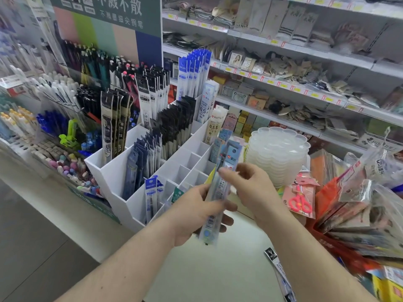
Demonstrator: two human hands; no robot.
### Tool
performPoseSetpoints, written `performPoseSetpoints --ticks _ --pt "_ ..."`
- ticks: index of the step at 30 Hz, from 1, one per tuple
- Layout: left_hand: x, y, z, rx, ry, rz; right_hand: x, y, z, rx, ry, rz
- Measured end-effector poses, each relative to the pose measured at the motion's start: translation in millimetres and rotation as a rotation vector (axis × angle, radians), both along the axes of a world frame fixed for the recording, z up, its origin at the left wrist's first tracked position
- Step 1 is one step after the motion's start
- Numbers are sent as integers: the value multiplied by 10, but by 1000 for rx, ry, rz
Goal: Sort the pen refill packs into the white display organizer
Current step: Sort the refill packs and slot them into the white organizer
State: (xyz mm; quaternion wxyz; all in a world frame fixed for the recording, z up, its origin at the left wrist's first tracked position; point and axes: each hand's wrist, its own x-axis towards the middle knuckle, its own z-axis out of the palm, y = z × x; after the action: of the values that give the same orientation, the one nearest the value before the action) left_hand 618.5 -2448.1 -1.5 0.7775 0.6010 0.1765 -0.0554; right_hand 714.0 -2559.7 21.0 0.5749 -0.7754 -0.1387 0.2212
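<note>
Left hand [197, 211] grips a bundle of clear-sleeved pale blue pen refill packs [218, 188], held upright. Right hand [246, 184] pinches, apparently, one pack's upper part. White plastic compartmented display organizer [174, 168] stands just beyond both hands.

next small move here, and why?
Probably the right hand pulls one refill pack from the bunch the left hand grips and drops it into the white organizer: the packs are fanned upright above its empty near-right slots.

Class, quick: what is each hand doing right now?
Left hand: grips a bundle of refill packs.
Right hand: pinches the same packs.
</note>
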Motion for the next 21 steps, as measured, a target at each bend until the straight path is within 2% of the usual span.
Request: performPoseSetpoints --ticks 2,5,11,17,21 --pt "23 -29 -16 63 -16 51 -46 -2 -23 -16 -63 28" --pt "34 -45 -22 51 -56 84 -100 -5 -16 59 -31 76" --pt "23 -3 -4 -210 -56 77 -52 -53 -54 150 11 64" --pt "47 1 -71 -115 -50 136 -56 -45 -41 236 83 -29" --pt "40 0 -44 -34 -45 174 -81 -16 -30 218 88 -40"
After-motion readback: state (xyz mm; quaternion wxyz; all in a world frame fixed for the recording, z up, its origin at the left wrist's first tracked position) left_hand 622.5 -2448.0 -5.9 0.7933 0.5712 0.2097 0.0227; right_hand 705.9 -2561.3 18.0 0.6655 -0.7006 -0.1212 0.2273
